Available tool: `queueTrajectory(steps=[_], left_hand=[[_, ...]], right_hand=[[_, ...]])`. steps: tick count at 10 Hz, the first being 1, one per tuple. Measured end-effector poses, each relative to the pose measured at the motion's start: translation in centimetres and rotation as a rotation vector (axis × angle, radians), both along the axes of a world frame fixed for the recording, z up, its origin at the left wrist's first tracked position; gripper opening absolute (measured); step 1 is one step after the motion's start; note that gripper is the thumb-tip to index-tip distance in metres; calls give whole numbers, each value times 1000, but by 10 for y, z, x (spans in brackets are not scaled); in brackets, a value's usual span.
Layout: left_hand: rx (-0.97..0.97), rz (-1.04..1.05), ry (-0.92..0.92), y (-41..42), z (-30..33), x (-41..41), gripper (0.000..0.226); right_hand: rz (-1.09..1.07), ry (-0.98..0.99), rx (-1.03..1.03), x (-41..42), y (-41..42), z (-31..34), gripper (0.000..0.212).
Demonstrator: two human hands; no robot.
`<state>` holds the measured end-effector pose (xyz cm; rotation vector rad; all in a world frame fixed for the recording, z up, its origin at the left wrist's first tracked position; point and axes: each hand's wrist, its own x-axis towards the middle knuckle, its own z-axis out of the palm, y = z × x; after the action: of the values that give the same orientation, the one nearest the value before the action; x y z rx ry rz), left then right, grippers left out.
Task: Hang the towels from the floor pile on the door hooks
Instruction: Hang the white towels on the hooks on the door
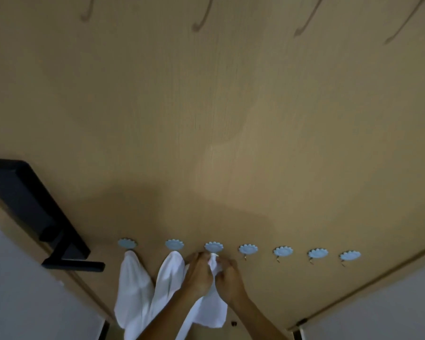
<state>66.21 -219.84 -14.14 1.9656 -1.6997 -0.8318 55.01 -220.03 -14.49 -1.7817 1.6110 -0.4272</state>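
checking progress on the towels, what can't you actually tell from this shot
- Third hook, head view: the left hand and right hand cover the third towel, so whether it has caught is unclear.
- Floor pile: below the bottom edge, so the towels left are uncountable.
- First towel and second towel: lower ends cut off.

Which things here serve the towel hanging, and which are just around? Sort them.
Job: third towel, gripped by left hand and right hand at third hook; two hung towels; four free hooks.
Around: black door handle; door.
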Motion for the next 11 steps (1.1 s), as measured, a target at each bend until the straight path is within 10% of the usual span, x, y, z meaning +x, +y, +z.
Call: queueTrajectory(steps=[4,11], left_hand=[[132,30,319,-2,-8,-17,27],[149,-47,127,1,-4,14,20]], right_hand=[[-47,-164,-50,-9,-2,7,37],[30,-85,69,3,1,4,36]])
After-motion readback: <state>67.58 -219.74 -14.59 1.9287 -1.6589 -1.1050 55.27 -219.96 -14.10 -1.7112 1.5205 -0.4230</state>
